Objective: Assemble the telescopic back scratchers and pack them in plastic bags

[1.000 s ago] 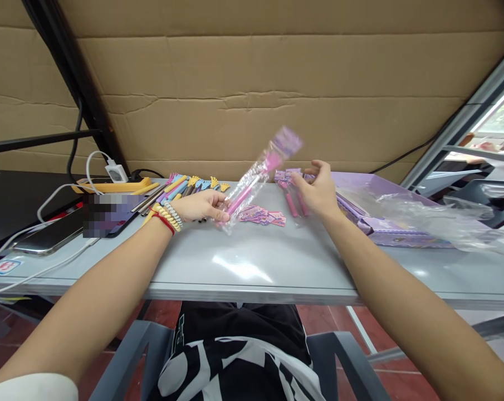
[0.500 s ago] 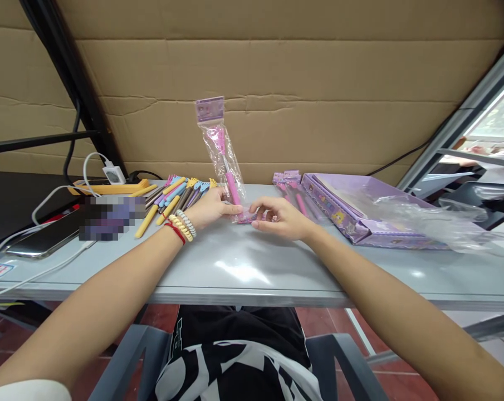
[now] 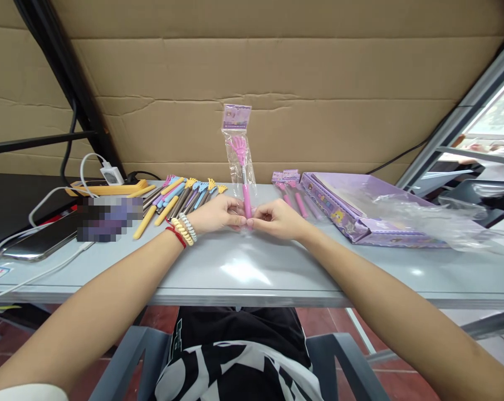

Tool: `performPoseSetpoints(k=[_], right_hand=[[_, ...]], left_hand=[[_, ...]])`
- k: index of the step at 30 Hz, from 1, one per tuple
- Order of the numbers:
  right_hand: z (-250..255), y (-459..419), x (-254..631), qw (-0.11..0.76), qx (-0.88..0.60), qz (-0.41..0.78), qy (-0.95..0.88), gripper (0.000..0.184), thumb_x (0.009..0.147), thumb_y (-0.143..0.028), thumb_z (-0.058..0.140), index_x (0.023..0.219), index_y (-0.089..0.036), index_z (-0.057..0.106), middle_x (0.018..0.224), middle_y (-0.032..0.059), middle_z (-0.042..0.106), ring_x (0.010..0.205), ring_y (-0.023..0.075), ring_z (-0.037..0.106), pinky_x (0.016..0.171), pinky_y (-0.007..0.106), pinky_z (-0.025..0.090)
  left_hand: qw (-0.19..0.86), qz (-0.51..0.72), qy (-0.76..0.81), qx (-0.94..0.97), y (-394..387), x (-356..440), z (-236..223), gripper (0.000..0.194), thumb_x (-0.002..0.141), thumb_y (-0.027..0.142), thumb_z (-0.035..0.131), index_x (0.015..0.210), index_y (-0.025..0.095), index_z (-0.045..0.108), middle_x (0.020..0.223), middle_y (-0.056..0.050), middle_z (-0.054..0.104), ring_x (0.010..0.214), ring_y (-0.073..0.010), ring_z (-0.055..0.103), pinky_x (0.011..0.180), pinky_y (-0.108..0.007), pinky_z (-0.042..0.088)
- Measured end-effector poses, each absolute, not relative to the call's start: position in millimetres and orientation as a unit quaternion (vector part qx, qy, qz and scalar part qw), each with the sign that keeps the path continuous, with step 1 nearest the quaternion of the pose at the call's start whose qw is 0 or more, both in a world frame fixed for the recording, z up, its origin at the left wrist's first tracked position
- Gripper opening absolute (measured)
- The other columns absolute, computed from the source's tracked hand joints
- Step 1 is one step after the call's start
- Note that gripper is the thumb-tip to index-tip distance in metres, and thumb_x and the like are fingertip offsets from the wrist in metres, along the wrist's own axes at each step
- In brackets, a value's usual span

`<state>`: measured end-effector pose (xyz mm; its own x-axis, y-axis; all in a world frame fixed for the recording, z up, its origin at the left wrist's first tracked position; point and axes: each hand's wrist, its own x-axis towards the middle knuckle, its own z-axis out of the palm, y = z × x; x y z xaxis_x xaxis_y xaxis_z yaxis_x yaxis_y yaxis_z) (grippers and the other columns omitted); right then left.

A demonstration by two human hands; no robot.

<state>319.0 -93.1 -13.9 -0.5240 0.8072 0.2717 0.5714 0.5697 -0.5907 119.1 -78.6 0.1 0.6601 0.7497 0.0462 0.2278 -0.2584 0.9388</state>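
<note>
A pink back scratcher with a hand-shaped head stands upright inside a clear plastic bag, which has a purple printed header at its top. My left hand pinches the lower end of the bagged scratcher from the left. From the right, my right hand pinches the same bottom end, its thumb and fingertips meeting the left ones. Unbagged back scratchers in yellow, blue, purple and pink lie in a pile beside my left hand. Behind my right hand rest bagged pink back scratchers.
A purple box with loose clear bags on it stands at the right. On the left are a phone, white cables, a charger and a yellow power strip. A cardboard wall rises behind the table.
The bagged scratcher has shifted right and swung from leaning left to nearly upright. My right hand has closed onto its bottom end, beside my left fingers.
</note>
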Motion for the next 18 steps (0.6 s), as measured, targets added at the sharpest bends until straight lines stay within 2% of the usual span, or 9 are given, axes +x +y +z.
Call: performPoseSetpoints(k=[3,7,12,15,18], right_hand=[[-13,-95,317,0.248,-0.42,0.168,-0.857,0.047,0.077,-0.059,0.06,0.063,-0.014,0.057,0.056,-0.0018,0.05,0.054,0.008,0.04,0.054,0.024,0.026],[-11,-98,312,0.227,-0.475,0.061,-0.848,0.052,0.072,-0.067,0.063,0.061,-0.017,0.054,0.057,-0.0008,0.052,0.055,0.0097,0.042,0.054,0.025,0.025],[-10,-102,306,0.189,-0.529,-0.048,-0.826,0.057,0.075,-0.073,0.054,0.061,-0.018,0.054,0.059,0.0033,0.058,0.056,0.0136,0.047,0.054,0.026,0.023],[-10,-103,305,0.17,-0.537,-0.073,-0.823,0.052,0.08,-0.067,0.051,0.064,-0.019,0.057,0.062,0.0052,0.061,0.058,0.0154,0.052,0.054,0.027,0.023],[-11,-104,305,0.179,-0.529,-0.058,-0.827,0.04,0.083,-0.053,0.051,0.064,-0.019,0.058,0.061,0.0048,0.061,0.055,0.0143,0.05,0.054,0.027,0.023]], left_hand=[[0.545,0.257,0.319,0.732,-82,120,2,0.023,0.073,0.016,0.067,0.095,0.012,0.07,0.094,-0.007,0.073,0.081,-0.0147,0.065,0.079,-0.031,0.054],[0.595,0.285,0.284,0.696,-85,122,3,0.045,0.069,0.01,0.062,0.113,0.015,0.068,0.116,-0.009,0.069,0.103,-0.0206,0.063,0.092,-0.036,0.049],[0.657,0.28,0.234,0.659,-85,123,-2,0.057,0.067,0.011,0.061,0.123,0.018,0.063,0.131,-0.011,0.061,0.117,-0.0245,0.057,0.096,-0.039,0.045],[0.667,0.272,0.219,0.658,-83,123,-4,0.057,0.068,0.015,0.064,0.125,0.018,0.063,0.132,-0.012,0.06,0.118,-0.0253,0.056,0.099,-0.04,0.043],[0.657,0.266,0.201,0.676,-81,122,-5,0.051,0.07,0.021,0.066,0.121,0.016,0.064,0.13,-0.012,0.062,0.119,-0.0251,0.056,0.104,-0.04,0.039]])
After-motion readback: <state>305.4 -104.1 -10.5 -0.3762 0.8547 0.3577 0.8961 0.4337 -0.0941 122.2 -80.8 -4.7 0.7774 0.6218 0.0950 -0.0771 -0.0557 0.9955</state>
